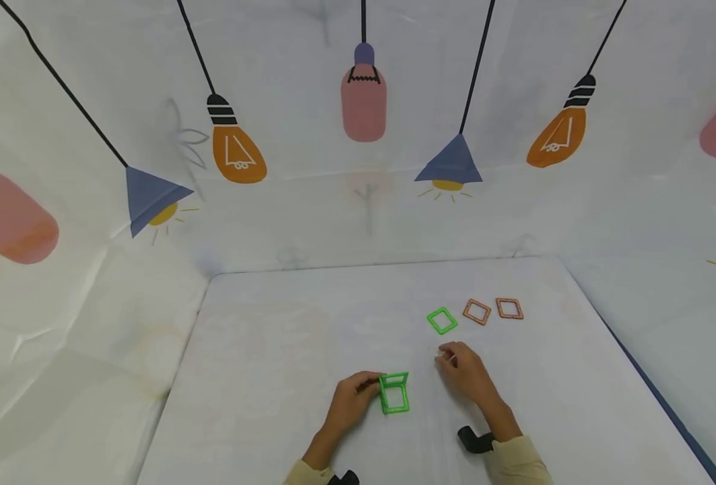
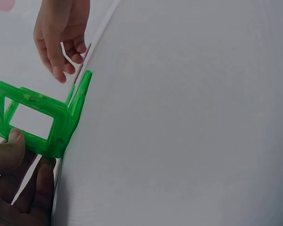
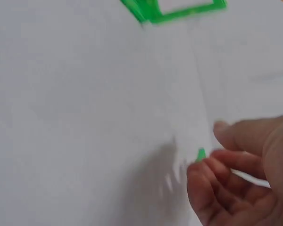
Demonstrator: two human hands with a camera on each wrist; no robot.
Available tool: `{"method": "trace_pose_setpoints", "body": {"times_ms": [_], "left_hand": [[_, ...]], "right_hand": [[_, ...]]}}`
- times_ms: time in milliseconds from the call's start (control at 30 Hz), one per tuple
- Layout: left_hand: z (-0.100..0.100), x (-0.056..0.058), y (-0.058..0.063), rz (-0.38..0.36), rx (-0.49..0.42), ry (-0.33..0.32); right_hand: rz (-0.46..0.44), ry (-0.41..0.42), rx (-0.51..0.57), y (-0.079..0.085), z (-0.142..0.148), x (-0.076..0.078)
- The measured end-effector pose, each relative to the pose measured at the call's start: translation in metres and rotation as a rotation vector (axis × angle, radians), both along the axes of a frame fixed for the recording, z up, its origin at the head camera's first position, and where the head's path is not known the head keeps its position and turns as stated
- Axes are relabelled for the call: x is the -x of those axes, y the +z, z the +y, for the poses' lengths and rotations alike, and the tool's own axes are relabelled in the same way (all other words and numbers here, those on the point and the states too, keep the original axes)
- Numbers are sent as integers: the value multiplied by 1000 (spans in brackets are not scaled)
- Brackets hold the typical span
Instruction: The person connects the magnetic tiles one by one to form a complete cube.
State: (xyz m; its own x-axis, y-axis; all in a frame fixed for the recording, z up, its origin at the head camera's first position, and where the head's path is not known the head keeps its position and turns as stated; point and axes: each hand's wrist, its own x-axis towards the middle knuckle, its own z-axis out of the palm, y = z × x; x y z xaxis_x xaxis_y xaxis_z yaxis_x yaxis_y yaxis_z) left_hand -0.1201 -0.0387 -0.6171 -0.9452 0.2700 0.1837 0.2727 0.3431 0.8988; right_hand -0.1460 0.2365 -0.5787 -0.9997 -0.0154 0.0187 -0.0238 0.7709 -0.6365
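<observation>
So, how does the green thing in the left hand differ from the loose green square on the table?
The green thing is several frames set at angles to one another; the loose green square is one frame.
The green thing has sides standing up, while the loose green square lies flat on the table.
The left hand grips the green thing; no hand holds the loose green square.
Both are green with open middles.

The left hand (image 1: 349,401) pinches; the right hand (image 1: 464,372) curls loosely.
</observation>
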Motion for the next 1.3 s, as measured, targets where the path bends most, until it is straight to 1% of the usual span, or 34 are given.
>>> {"method": "trace_pose_setpoints", "body": {"times_ms": [100,200,300,400,533,633,733,800,900,1000,1067,1233,1300], "left_hand": [[1,-1,-1,-23,-11,13],[1,-3,0,-27,-32,20],[1,-4,0,-31,-53,33],[0,-6,-3,-37,-72,48],[-1,-6,-5,-12,-85,58],[-1,-6,-6,23,-91,55],[-1,-6,-6,41,-88,44],[-1,-6,-6,53,-82,39],[-1,-7,-6,61,-72,33],[-1,-7,-6,69,-73,24],[-1,-8,-7,76,-72,19],[-1,-8,-7,106,-64,13],[-1,-7,-7,126,-62,10]], "right_hand": [[31,-88,-52,6,13,15],[25,-129,-86,11,20,28],[-15,-133,-101,9,22,39],[-36,-122,-118,1,20,48],[-9,-118,-155,-4,14,57],[-6,-142,-154,-5,11,63],[-24,-184,-111,-4,10,65],[-38,-198,-57,-4,10,65],[-63,-191,11,-7,10,62],[-67,-176,56,-10,9,58],[-43,-171,60,-12,8,54],[38,-158,27,-15,5,48],[52,-163,24,-14,4,45]]}}
